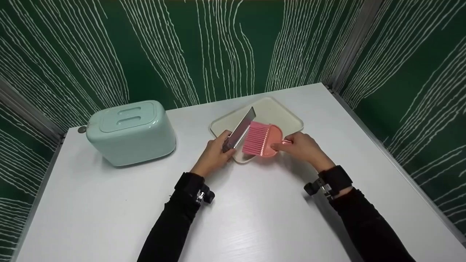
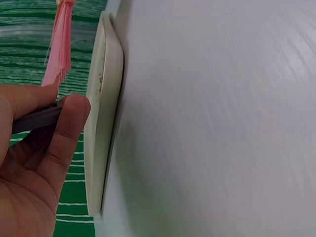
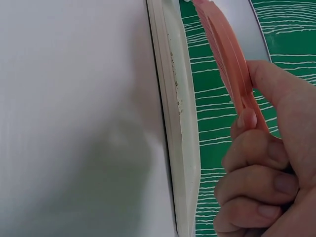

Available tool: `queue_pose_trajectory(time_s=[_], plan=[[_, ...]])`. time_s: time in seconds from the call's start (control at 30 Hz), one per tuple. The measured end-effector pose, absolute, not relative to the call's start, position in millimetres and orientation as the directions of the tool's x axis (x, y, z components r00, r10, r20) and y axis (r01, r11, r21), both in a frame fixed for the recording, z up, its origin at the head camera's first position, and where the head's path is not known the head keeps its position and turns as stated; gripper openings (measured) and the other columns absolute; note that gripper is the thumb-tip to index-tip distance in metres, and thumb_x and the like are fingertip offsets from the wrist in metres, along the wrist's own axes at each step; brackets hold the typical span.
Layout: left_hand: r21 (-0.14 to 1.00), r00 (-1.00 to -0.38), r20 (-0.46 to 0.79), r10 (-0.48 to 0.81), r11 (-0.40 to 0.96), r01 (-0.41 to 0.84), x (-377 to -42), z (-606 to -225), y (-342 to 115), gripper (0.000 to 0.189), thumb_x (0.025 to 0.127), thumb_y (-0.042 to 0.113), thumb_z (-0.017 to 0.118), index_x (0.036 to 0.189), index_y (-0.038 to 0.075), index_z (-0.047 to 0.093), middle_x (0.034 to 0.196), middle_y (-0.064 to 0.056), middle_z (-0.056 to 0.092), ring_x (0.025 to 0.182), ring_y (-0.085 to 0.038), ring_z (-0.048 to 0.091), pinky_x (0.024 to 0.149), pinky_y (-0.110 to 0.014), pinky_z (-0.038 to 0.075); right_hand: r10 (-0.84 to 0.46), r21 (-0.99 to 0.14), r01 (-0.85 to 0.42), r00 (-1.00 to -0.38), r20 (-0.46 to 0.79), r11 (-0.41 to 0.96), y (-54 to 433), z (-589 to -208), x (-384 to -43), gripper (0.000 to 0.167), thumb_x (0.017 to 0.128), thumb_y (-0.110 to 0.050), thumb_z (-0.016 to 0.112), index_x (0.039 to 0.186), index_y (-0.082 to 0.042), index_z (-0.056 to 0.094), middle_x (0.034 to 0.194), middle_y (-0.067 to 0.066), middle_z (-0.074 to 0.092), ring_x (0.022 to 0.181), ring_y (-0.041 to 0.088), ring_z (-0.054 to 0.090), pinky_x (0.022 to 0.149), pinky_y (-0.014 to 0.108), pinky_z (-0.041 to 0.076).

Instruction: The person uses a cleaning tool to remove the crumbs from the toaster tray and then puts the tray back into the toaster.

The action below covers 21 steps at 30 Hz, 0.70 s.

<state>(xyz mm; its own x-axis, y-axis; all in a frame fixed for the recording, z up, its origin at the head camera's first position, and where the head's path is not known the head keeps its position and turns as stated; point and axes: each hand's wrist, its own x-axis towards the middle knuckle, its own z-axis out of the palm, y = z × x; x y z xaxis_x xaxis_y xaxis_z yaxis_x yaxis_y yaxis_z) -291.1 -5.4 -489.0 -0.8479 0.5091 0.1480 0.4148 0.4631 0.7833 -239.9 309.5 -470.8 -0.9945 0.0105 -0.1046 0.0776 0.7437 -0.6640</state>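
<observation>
My left hand [image 1: 214, 154] pinches the dark end of a slim metal crumb tray [image 1: 243, 127], tilted over a cream serving tray [image 1: 275, 109]. A small pink brush [image 1: 273, 141] is in my right hand [image 1: 305, 147], thumb on its broad head and fingers curled round the handle. Its bristles [image 1: 254, 138] point left and are at the crumb tray's face; whether they touch it I cannot tell. Brown crumbs [image 3: 177, 84] lie on the serving tray below, seen in the right wrist view. In the left wrist view, thumb and fingers squeeze the dark end [image 2: 37, 118].
A mint-green toaster [image 1: 134, 143] with its top lid on stands on the left of the white table [image 1: 233, 218]. Green walls [image 1: 233, 47] with white streaks rise behind the table and on both sides.
</observation>
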Motion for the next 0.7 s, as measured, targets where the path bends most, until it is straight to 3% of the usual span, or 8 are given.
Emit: queue_pose_trajectory(time_s=[0.4,0.6,0.7], plan=[[0.792,-0.847,0.12,0.517,0.464,0.396,-288.9,-485.7,-4.6,0.041,0.102,0.009,0.073,0.139,0.014,0.057,0.114,-0.011,0.075,0.074,-0.015,0.072,0.063,-0.028,0.06,0.074,-0.629,0.092,-0.996,-0.055,0.772,313.3,-474.2,-243.1,0.054,0.092,-0.06,0.076,0.086,-0.007,0.074,0.069,-0.006,0.05,0.071,0.018,0.048,0.062,0.033,0.039],[0.799,-0.85,0.114,0.514,0.461,0.386,-288.5,-486.5,-5.4,0.04,0.102,0.01,0.073,0.138,0.017,0.058,0.112,-0.009,0.075,0.073,-0.014,0.071,0.063,-0.029,0.06,0.102,-0.623,0.109,-0.994,-0.046,0.775,314.2,-473.3,-241.7,0.053,0.092,-0.062,0.076,0.092,-0.009,0.078,0.073,-0.004,0.058,0.073,0.019,0.052,0.063,0.033,0.04],[0.802,-0.852,0.112,0.512,0.46,0.382,-288.3,-487.0,-5.9,0.04,0.102,0.009,0.073,0.138,0.016,0.058,0.112,-0.009,0.076,0.073,-0.014,0.071,0.063,-0.029,0.06,0.118,-0.627,0.111,-0.992,-0.031,0.771,314.6,-472.6,-240.6,0.051,0.092,-0.06,0.077,0.087,-0.009,0.076,0.071,-0.004,0.056,0.072,0.02,0.052,0.063,0.033,0.039]])
